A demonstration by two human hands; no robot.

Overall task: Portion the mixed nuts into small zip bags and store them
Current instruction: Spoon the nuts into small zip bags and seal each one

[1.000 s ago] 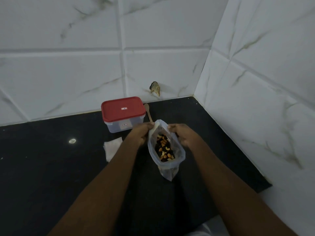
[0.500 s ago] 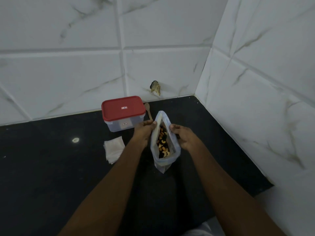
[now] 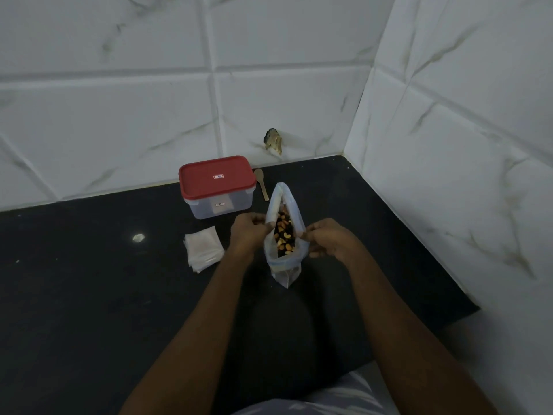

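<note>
A clear plastic bag (image 3: 284, 266) stands on the black counter (image 3: 89, 295), its mouth open and narrowed to a slit. Mixed nuts (image 3: 284, 235), cashews among dark pieces, show inside it. My left hand (image 3: 250, 232) pinches the left edge of the bag's mouth. My right hand (image 3: 326, 239) pinches the right edge. A small stack of flat clear zip bags (image 3: 203, 248) lies on the counter to the left of my left hand.
A clear box with a red lid (image 3: 217, 185) sits shut behind the bags, near the back wall. A wooden spoon (image 3: 261, 182) lies just right of it. White tiled walls meet in a corner at the back right.
The bag's mouth has narrowed from a wide opening to a slit as my hands drew its two edges closer together. The bag stands more upright than before.
</note>
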